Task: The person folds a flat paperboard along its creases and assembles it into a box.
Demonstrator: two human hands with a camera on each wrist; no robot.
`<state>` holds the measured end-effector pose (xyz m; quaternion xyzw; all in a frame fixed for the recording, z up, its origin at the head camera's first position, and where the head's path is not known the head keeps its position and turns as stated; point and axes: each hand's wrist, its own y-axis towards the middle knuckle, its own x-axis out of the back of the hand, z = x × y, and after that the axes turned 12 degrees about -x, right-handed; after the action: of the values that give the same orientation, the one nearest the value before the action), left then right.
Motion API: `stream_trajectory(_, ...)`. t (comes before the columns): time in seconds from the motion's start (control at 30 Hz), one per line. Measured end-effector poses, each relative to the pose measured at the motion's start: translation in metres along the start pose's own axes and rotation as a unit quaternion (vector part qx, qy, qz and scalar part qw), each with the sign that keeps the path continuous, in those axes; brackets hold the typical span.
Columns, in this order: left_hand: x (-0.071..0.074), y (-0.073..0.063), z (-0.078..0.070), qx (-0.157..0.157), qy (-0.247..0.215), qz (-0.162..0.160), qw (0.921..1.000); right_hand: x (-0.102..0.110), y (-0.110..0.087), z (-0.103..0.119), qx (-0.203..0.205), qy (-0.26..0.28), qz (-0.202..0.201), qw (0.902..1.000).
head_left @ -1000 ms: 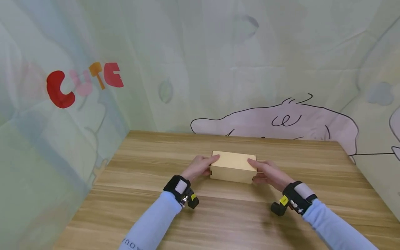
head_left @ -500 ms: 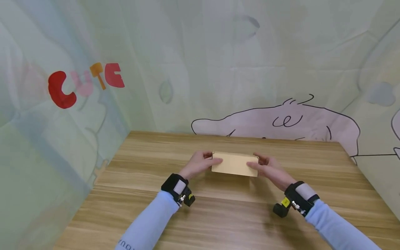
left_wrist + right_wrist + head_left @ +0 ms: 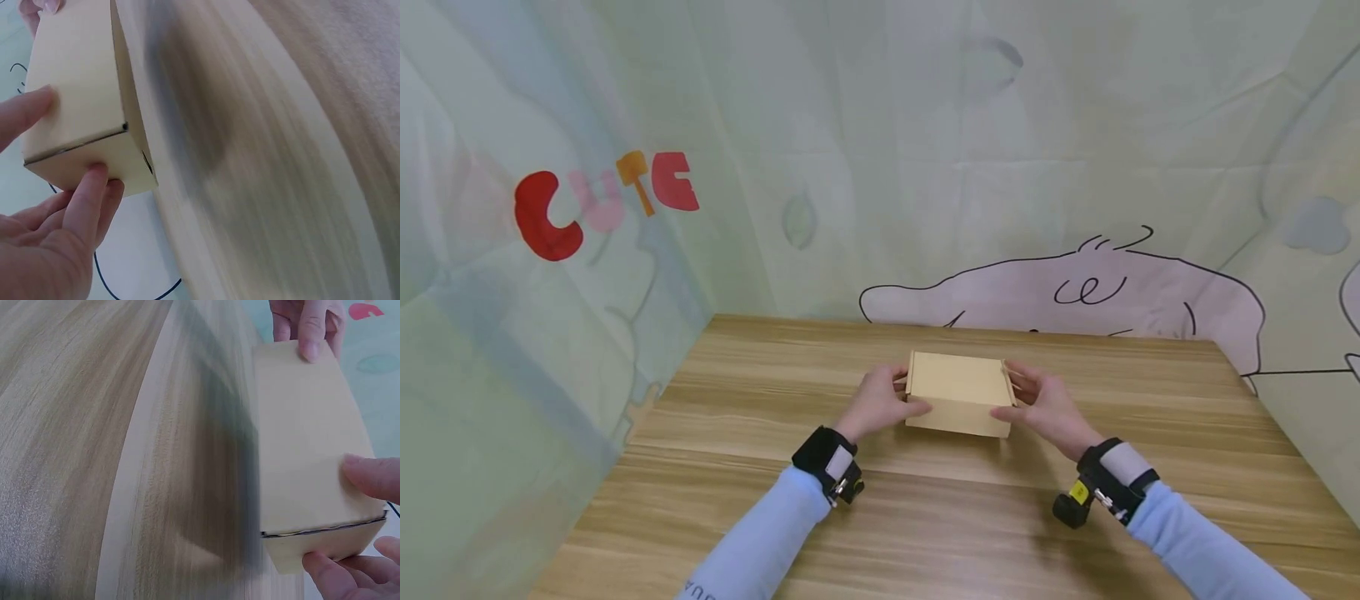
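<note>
A small tan cardboard box (image 3: 961, 379) is held level between both hands, over the far half of the table. My left hand (image 3: 877, 403) grips its left end, with the thumb on the near face. The left wrist view shows that hand's fingertips pressing the end panel of the box (image 3: 78, 112). At the opposite end, my right hand (image 3: 1051, 414) grips in the same way, thumb in front and fingers on the side. Dark seams run along the box's edges in the right wrist view. Its underside and far face are hidden.
The wood-grain table (image 3: 760, 392) stretches out around the hands. Behind it hangs a pale cloth backdrop (image 3: 880, 167) with cartoon drawings and coloured letters. Each wrist carries a black strap with a small camera, such as the right wrist camera (image 3: 1071, 510).
The box has turned over between the hands: a single plain face showed half a second ago, and a broader upper face plus the near face show now. Both hands have kept their hold.
</note>
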<state>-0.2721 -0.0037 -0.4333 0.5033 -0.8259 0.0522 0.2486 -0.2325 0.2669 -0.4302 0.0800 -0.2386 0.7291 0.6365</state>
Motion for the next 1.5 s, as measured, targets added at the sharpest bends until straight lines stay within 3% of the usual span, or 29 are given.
stream_trajectory(0.43, -0.013, -0.005, 0.012, 0.003, 0.050, -0.014, 0.9987, -0.010, 0.002, -0.002, -0.039, -0.037, -0.009, 0.9985)
stream_trajectory(0.9, -0.019, -0.007, 0.013, 0.020, 0.048, -0.022, 0.9984, -0.012, 0.001, -0.002, -0.043, -0.073, -0.015, 0.9963)
stream_trajectory(1.3, -0.017, -0.007, 0.013, 0.035, 0.038, -0.020, 0.9985, -0.010, 0.002, -0.005, -0.039, -0.083, -0.015, 0.9957)
stream_trajectory(1.5, -0.004, -0.006, 0.012, 0.032, 0.055, -0.024, 0.9977, 0.002, 0.000, -0.008, -0.034, -0.073, -0.030, 0.9963)
